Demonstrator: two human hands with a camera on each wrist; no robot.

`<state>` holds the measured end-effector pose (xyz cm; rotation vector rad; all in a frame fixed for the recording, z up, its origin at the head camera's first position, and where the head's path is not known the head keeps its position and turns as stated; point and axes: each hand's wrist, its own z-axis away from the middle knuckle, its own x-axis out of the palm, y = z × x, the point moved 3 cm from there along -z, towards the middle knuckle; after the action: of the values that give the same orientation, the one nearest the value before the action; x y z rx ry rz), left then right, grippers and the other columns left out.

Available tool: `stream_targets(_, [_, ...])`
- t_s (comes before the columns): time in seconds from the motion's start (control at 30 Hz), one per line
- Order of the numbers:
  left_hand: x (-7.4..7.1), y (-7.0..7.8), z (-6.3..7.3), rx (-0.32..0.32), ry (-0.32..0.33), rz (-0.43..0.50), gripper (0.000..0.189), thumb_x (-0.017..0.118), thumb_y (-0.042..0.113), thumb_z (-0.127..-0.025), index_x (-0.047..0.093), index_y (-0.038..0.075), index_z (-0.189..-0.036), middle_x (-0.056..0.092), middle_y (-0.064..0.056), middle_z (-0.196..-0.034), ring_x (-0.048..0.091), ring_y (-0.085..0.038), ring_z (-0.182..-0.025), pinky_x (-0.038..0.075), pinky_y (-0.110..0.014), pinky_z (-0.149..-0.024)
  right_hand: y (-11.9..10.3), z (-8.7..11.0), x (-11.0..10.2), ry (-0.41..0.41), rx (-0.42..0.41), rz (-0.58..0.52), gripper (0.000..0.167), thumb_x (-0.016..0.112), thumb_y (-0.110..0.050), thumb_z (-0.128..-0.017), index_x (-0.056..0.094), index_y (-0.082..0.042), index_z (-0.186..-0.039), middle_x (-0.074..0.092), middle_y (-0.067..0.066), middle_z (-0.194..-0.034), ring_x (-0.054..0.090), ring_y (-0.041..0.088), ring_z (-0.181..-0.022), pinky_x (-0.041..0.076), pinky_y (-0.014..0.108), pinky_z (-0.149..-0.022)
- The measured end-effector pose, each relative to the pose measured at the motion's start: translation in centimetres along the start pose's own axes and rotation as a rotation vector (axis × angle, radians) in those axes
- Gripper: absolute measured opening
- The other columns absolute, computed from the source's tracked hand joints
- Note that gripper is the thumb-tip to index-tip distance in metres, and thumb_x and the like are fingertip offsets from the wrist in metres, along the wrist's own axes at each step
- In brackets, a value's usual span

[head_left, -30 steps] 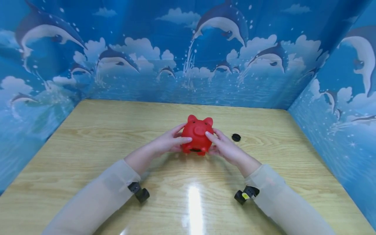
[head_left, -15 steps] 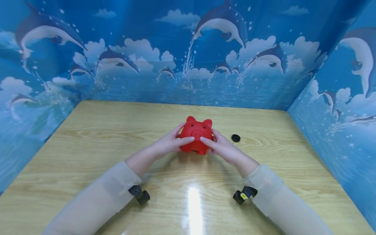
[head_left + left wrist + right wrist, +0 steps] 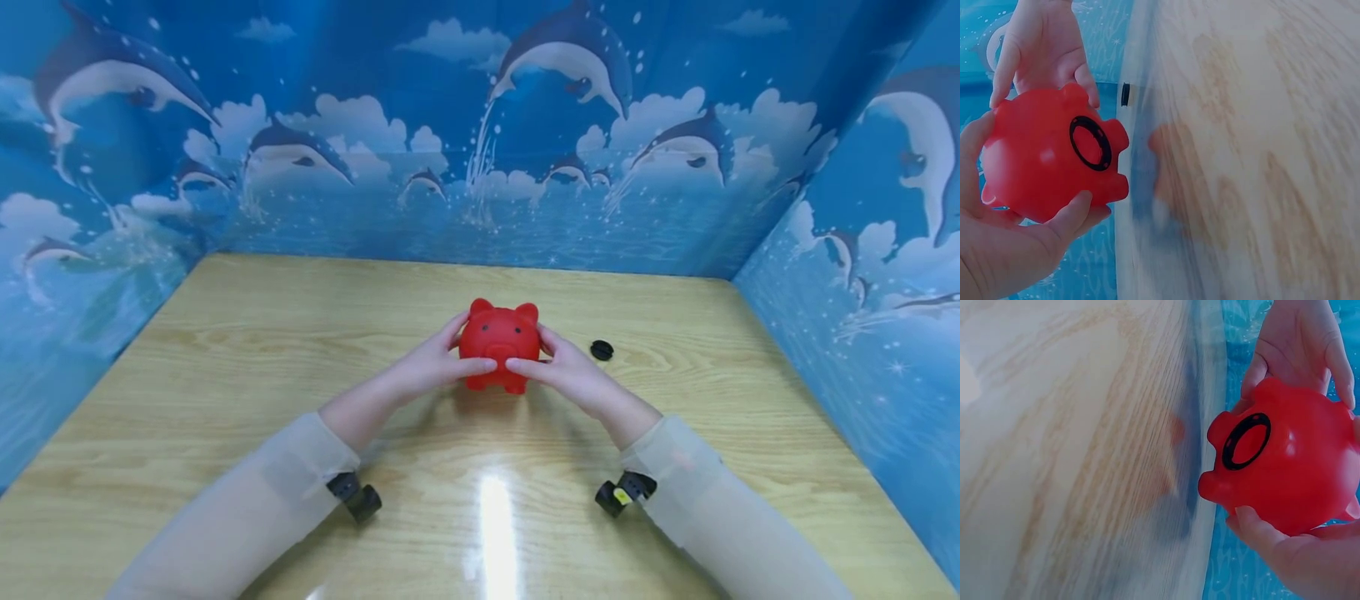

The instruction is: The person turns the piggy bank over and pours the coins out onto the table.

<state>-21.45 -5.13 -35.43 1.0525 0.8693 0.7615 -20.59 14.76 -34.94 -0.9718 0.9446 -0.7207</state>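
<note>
Both hands hold a red piggy bank (image 3: 498, 333) between them, its snout towards me in the head view. My left hand (image 3: 427, 367) grips its left side, and my right hand (image 3: 573, 375) grips the other, both thumbs lying across the front below the snout. Low reflections under it in the wrist views show it raised above the table. On its belly, a black ring (image 3: 1102, 164) frames a round patch of red in the left wrist view. The same ring shows between the feet in the right wrist view. The far fingers are partly hidden behind the bank.
A small black round cap (image 3: 602, 350) lies on the wooden table (image 3: 247, 350), just right of the right hand. Blue dolphin-print curtains (image 3: 375, 217) stand along the back and both sides of the table.
The piggy bank has tilted so that its underside no longer shows in the head view and its face is more upright. My right thumb has slid down from the snout.
</note>
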Motion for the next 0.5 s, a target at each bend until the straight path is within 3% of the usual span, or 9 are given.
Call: stream_targets(0.5, [0.22,-0.36,-0.23,0.057,0.005,0.017,0.096,0.075,0.029,-0.078,0.01,0.03,-0.149,0.03,-0.001,-0.145,0.046,-0.03,-0.119,0.049,-0.044,-0.087,0.05,-0.21,0.2,-0.034,-0.038,-0.057,0.092,0.07,-0.037,-0.083,0.01,-0.018,-0.151,0.021,0.0,-0.152,0.037,0.035,-0.129,0.038,0.048,-0.099])
